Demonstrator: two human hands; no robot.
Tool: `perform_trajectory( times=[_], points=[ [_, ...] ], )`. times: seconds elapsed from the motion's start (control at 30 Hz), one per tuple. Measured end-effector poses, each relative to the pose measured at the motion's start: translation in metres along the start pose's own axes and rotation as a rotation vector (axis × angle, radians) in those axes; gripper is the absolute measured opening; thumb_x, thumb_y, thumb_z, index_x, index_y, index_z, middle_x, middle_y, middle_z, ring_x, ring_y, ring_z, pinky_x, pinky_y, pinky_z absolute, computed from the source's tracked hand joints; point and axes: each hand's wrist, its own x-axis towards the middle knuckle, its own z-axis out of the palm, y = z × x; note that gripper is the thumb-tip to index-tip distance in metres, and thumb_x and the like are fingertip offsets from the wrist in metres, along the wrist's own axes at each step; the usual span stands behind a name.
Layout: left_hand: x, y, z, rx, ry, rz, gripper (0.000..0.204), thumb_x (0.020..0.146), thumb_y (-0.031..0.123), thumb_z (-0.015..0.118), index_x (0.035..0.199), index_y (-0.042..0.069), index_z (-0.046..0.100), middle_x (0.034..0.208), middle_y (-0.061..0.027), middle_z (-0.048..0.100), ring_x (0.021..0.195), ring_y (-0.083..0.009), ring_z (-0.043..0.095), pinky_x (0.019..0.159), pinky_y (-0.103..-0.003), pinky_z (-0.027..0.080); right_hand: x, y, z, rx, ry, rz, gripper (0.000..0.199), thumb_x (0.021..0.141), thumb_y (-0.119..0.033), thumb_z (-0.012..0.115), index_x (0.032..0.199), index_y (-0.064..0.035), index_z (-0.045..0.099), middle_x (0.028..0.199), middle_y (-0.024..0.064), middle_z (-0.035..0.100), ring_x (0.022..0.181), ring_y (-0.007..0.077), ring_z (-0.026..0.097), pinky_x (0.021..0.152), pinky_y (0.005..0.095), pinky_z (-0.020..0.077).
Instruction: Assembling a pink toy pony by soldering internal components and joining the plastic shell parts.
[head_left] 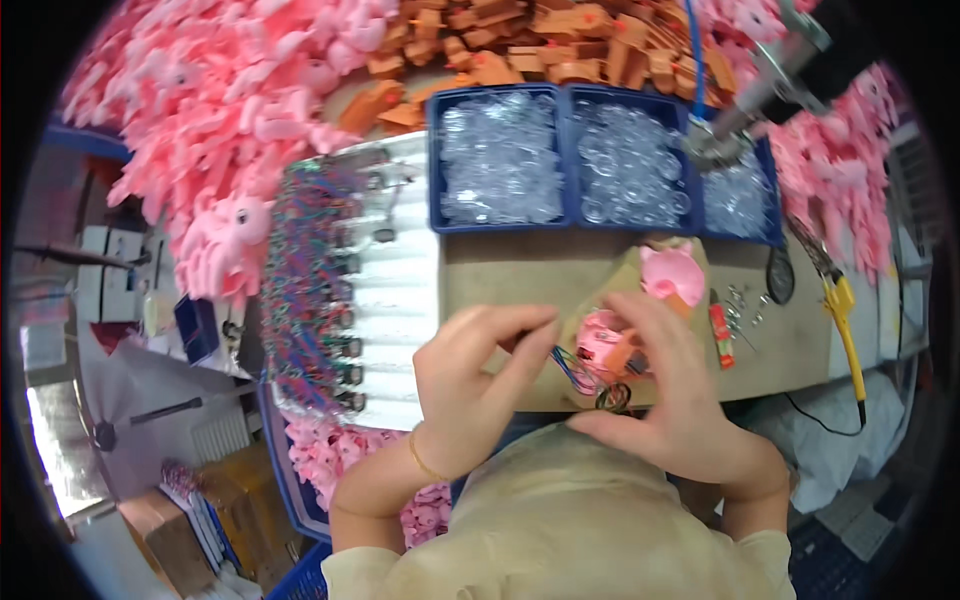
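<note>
At the far left we see a heap of pink toy figures (215,110), then a rack of coloured wires (305,290). Our left hand (475,385) pinches thin wires beside the pink toy part (605,345), which our right hand (670,395) cups over the cardboard mat (520,270). Both hands are close together. Behind stand blue bins of clear rings (565,160); a yellow-handled tool (845,320) lies right.
</note>
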Motion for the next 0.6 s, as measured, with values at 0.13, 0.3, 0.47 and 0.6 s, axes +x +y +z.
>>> perform_trajectory(
  times=[0.13,0.3,0.47,0.6],
  points=[
    [-0.007,0.005,0.015,-0.197,-0.045,-0.152,0.012,0.081,-0.004,0.063,0.094,-0.005,0.061,0.084,-0.0088,0.064,0.074,-0.0133,0.063,0.069,-0.025,0.052,-0.011,0.02,-0.014,0.105,-0.279,0.143,0.047,0.071,-0.01,0.074,0.113,0.0013,0.056,0.108,0.0127,0.058,0.096,0.0198,0.057,0.084,0.031,0.0449],
    [0.006,0.002,0.002,-0.768,-0.418,-0.778,0.013,0.081,-0.002,0.063,0.095,-0.003,0.062,0.086,-0.0097,0.066,0.079,-0.0155,0.065,0.074,-0.026,0.053,-0.01,0.026,-0.042,0.595,-0.075,0.249,0.036,0.073,0.004,0.066,0.108,-0.0005,0.06,0.099,0.0061,0.06,0.089,0.0111,0.056,0.078,0.0258,0.046],
    [-0.009,0.003,0.009,-0.793,-0.644,-0.886,0.015,0.081,0.001,0.065,0.096,-0.002,0.06,0.088,-0.0102,0.067,0.082,-0.0161,0.065,0.08,-0.027,0.05,0.016,0.04,-0.034,0.465,-0.022,0.105,0.034,0.076,0.002,0.063,0.109,-0.0002,0.057,0.107,0.0087,0.057,0.095,0.0145,0.056,0.082,0.0286,0.0453],
    [-0.023,-0.005,0.014,-0.92,-0.369,-0.844,0.013,0.082,0.0,0.064,0.093,0.0,0.058,0.088,-0.0076,0.065,0.083,-0.0141,0.063,0.078,-0.026,0.049,0.001,0.04,-0.032,-0.295,0.264,-0.286,0.029,0.08,0.002,0.057,0.109,-0.0003,0.056,0.112,0.0137,0.057,0.094,0.0198,0.056,0.08,0.0298,0.0446]
  ],
)
